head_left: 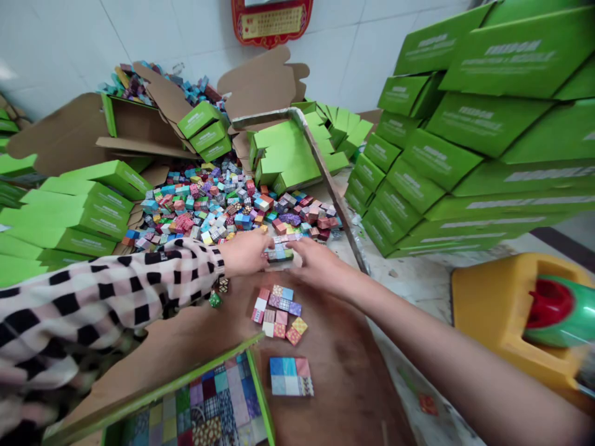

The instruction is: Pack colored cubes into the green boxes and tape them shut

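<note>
Between my two hands, at the near edge of a big heap, is a small group of patterned blocks [279, 251]. From the left, the bent fingers of my left hand [245, 253] press against this group. My right hand [320, 266] closes on its other side, thumb and fingers at the blocks' ends. Closer to me, several loose little blocks [279, 313] lie in a cluster on the brown board [339, 347]. Below them sits a neat flat block set [291, 376] in two rows. A green open box [260, 396] packed with patterned blocks stands at the lower left.
The heap of colourful blocks [199, 201] spreads behind my hands. Green cartons are stacked at the right [446, 155] and left [69, 217]. A metal frame bar [330, 179] runs beside my right arm. A yellow plastic stool [488, 310] stands at the right.
</note>
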### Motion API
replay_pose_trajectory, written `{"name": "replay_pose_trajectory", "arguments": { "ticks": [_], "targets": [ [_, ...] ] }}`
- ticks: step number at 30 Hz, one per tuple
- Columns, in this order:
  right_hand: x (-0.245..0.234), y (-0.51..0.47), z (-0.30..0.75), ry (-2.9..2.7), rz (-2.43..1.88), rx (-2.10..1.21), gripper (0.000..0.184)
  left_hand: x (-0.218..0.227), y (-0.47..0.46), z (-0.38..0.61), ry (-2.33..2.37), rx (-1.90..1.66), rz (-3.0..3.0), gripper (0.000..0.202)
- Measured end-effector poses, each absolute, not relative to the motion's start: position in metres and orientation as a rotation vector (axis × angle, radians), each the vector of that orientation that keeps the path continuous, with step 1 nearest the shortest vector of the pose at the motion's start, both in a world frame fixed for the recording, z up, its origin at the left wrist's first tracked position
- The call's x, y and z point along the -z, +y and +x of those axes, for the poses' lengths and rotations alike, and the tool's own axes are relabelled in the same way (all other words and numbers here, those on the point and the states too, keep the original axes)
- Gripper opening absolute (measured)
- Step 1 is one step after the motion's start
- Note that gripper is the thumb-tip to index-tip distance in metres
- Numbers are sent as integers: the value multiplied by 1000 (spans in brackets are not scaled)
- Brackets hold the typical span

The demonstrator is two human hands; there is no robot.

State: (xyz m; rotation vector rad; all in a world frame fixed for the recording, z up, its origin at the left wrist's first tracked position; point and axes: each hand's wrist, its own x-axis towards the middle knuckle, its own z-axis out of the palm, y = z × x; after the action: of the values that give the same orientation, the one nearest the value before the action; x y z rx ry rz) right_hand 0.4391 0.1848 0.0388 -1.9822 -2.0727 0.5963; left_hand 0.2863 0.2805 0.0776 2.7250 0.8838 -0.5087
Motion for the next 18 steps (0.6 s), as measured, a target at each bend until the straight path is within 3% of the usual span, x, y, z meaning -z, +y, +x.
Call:
{"name": "replay_pose_trajectory", "arguments": {
  "ticks": [4,9,18],
  "targets": [
    [-27,211,443,-2079,-2021,-574,64,-70,290,293,877,545,3023,54],
    [-29,227,435,-2260,-1988,-542,63,-65,301,298,1000,714,2913,70],
    [-33,243,432,-2295,-2125,-560,47,-77,315,311,1041,985,2749,56]
  ]
}}
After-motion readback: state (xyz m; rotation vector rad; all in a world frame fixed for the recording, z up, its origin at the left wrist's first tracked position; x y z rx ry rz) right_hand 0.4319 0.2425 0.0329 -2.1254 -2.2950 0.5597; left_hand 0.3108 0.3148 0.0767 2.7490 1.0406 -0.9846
